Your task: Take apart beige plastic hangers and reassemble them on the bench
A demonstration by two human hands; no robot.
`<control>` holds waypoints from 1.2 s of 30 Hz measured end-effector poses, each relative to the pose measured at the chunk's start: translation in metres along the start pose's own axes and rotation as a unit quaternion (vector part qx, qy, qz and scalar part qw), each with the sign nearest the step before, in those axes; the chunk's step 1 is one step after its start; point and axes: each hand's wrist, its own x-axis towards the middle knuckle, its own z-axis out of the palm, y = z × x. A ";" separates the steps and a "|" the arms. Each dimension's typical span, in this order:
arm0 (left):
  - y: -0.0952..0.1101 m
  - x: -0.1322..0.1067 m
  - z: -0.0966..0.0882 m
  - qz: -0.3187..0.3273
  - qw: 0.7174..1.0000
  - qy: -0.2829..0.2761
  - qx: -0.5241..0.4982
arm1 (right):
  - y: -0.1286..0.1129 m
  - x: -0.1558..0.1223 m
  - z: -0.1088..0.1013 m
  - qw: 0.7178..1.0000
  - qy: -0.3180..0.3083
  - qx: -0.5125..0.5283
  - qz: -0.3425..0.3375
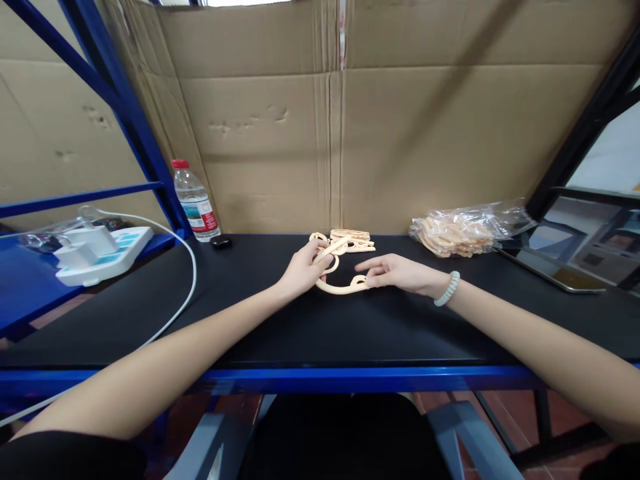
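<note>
My left hand [305, 268] is closed round one end of a curved, cream-coloured plastic piece [340, 287] that lies on the black tabletop [310, 327]. My right hand [395, 272] pinches the other end of the same piece, its other fingers stretched out; a white bead bracelet sits on that wrist. Just behind the hands lies a small pile of the same cream pieces [350, 240].
A clear plastic bag of more cream pieces [460, 233] lies at the back right, with a tablet [555, 267] beside it. A water bottle [195, 200] and a small black object [221, 243] stand at the back left. A white power strip [100, 253] with a cable rests on the blue shelf. Cardboard lines the back.
</note>
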 end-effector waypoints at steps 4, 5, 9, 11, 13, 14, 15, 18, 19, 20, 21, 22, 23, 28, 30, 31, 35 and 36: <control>-0.002 0.000 -0.002 0.001 0.998 0.017 0.065 | -0.005 -0.002 0.002 0.999 -0.007 -0.035 -0.009; -0.001 0.000 -0.002 0.000 0.996 0.020 0.090 | -0.005 -0.001 0.002 0.999 0.012 -0.032 -0.001; 0.002 -0.003 0.002 -0.024 0.991 0.024 0.131 | -0.005 0.002 0.001 0.996 0.067 0.051 0.043; 0.003 -0.004 0.004 -0.031 0.991 0.025 0.127 | -0.005 0.003 0.000 0.992 0.070 0.096 0.044; 0.004 -0.004 0.005 -0.032 0.991 0.030 0.125 | -0.005 0.003 0.001 0.987 0.070 0.135 0.042; 0.003 -0.003 0.005 -0.037 0.991 0.029 0.121 | -0.005 0.003 0.002 0.984 0.068 0.156 0.045; 0.003 -0.002 0.004 -0.046 0.992 0.024 0.112 | -0.004 0.003 0.002 0.981 0.065 0.176 0.051; 0.002 0.000 0.004 -0.082 0.994 0.003 0.065 | -0.001 0.004 0.003 0.971 0.057 0.224 0.063; 0.002 0.000 0.004 -0.093 0.994 0.002 0.048 | 0.000 0.005 0.003 0.968 0.055 0.238 0.064; 0.002 0.000 0.005 -0.101 0.994 0.009 0.037 | 0.002 0.006 0.002 0.964 0.055 0.252 0.064; 0.002 0.000 0.005 -0.104 0.994 0.020 0.031 | 0.003 0.007 0.001 0.960 0.053 0.268 0.066; 0.001 0.000 0.005 -0.102 0.994 0.032 0.031 | 0.004 0.008 0.000 0.955 0.052 0.285 0.070; 0.001 0.000 0.005 -0.097 0.994 0.042 0.034 | 0.005 0.008 -0.001 0.949 0.052 0.302 0.074; -0.005 0.002 -0.001 -0.064 0.991 0.075 0.090 | 0.007 0.006 -0.007 0.949 0.034 0.307 0.059; -0.008 0.002 -0.005 -0.035 0.984 0.092 0.149 | 0.007 0.005 -0.007 0.959 0.009 0.280 0.040; -0.008 0.003 -0.006 -0.017 0.978 0.099 0.180 | 0.007 0.004 -0.007 0.963 -0.003 0.267 0.028; -0.007 -0.001 -0.005 0.042 0.950 0.088 0.296 | 0.006 0.001 0.001 0.973 -0.033 0.229 -0.009; -0.005 -0.003 -0.003 0.060 0.941 0.086 0.323 | 0.006 0.000 0.003 0.973 -0.036 0.227 -0.009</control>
